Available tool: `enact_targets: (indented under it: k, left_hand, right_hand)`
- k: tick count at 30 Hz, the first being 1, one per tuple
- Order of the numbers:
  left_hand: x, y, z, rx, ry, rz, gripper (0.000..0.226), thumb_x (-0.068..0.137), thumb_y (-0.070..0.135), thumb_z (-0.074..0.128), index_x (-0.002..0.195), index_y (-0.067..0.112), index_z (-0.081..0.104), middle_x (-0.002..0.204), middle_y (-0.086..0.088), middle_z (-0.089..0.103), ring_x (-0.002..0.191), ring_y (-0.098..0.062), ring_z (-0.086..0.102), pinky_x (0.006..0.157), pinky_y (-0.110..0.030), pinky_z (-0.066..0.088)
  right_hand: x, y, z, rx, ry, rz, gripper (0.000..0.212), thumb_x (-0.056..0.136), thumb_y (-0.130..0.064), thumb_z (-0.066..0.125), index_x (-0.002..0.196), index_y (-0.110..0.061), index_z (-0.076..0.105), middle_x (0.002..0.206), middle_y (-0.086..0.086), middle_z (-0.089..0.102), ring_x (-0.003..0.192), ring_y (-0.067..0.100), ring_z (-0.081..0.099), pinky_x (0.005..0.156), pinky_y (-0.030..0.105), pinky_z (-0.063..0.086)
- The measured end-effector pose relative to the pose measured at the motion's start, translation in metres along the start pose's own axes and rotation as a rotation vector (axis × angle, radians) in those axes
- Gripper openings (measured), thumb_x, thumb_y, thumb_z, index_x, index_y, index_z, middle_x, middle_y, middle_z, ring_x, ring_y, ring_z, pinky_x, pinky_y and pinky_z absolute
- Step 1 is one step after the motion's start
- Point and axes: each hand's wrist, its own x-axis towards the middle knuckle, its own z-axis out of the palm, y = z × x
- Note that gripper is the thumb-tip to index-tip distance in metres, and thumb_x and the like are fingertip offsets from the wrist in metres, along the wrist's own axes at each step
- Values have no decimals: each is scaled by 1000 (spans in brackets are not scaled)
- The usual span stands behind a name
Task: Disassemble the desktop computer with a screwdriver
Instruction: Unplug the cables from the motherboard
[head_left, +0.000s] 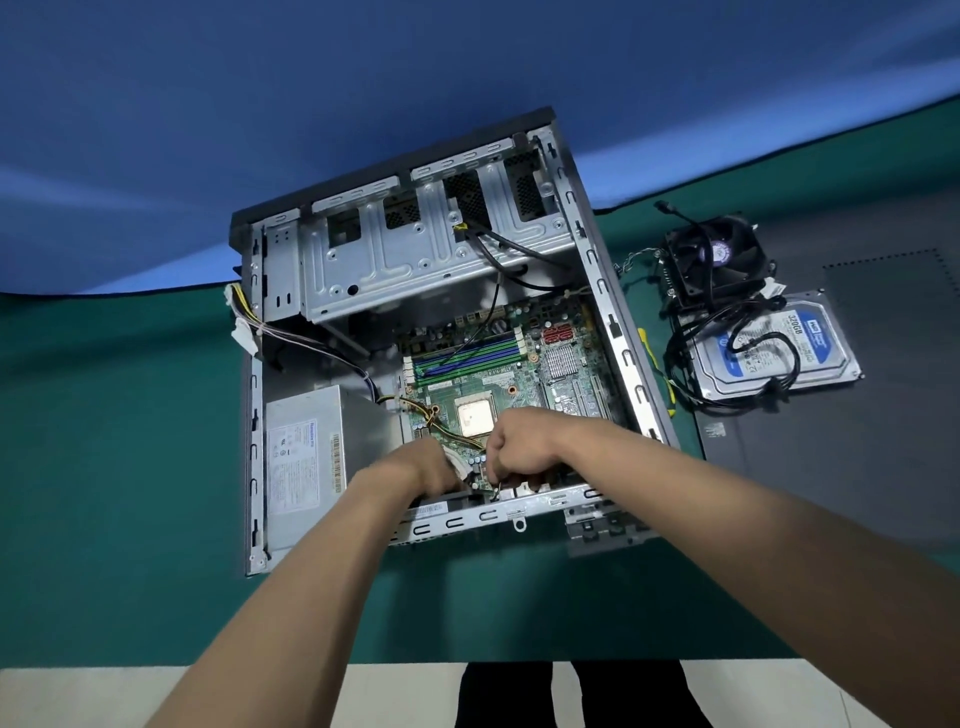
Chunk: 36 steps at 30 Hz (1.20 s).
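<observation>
Green motherboard (498, 379) lies under both hands' curled fingers (506, 470).

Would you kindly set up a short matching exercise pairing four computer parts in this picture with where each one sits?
Things:
1. power supply
2. hard drive
3. cooling fan
4. processor

Places:
A. on the motherboard, just beyond the hands
B. outside the case, nearer of the two removed parts
C. inside the case, left side
D. outside the case, farther of the two removed parts

Pairs: 1-C, 2-B, 3-D, 4-A
</observation>
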Motion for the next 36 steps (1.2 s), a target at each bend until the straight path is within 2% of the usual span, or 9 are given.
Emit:
enact_targets:
  k: [2,5,8,12,16,23,30,35,36]
  left_hand:
    - [5,2,1,61,-23,3,19,91,21,57,101,8,67,103,-9,65,84,-20,54,86,-31,46]
    - [8,4,2,101,-42,15,21,91,21,57,102,7,68,101,-9,64,83,-19,53,81,-30,44]
    - [10,9,1,164,-88,23,27,92,16,56,114,3,65,108,-11,63,86,-18,53,83,-30,44]
    - [8,18,-5,300,-76,87,20,89,16,61,104,4,66,108,-13,65,80,-21,54,74,-30,45]
    - [4,13,-5,299,-26,143,11,88,14,57,92,5,62,91,-9,59,76,-21,52,66,-26,40]
    - [-1,9,-5,261,25,139,3,87,7,52,88,7,56,90,-7,54,77,-21,51,68,-24,42]
    - [7,6,-1,151,-42,47,20,90,9,53,104,0,65,106,-13,63,91,-24,59,84,-28,45]
    - [13,12,-4,173,-164,-2,23,94,9,49,72,12,52,93,-9,53,82,-20,46,73,-27,41]
    - [14,12,-4,170,-153,1,22,94,9,49,72,13,51,93,-9,53,82,-21,48,72,-27,41]
  right_hand:
    - [-2,1,-1,5,5,-3,14,87,-12,61,86,-16,74,100,4,69,83,21,62,74,31,52]
    - [-4,2,-2,41,27,1,15,88,-11,60,90,-12,75,101,6,70,94,25,66,85,37,55]
    - [-7,1,-2,57,31,1,15,88,-10,60,92,-9,75,100,7,70,91,25,67,86,39,55]
    - [-8,-1,-4,53,66,0,14,84,-11,65,92,-11,76,100,4,71,85,22,64,84,37,55]
    - [-6,-1,-4,32,87,13,13,83,-14,67,93,-12,77,103,3,71,94,21,64,89,38,52]
    - [-3,1,-3,45,92,15,16,82,-14,68,95,-9,76,110,1,69,101,20,62,97,36,47]
    - [2,2,-2,34,76,20,15,84,-14,66,93,-10,76,107,4,69,99,20,62,94,36,49]
    - [5,4,-1,3,64,8,17,86,-12,59,93,-12,76,108,3,69,101,21,62,94,37,49]
    - [6,5,-1,-2,60,8,18,87,-11,58,94,-12,75,109,4,68,101,21,62,94,37,50]
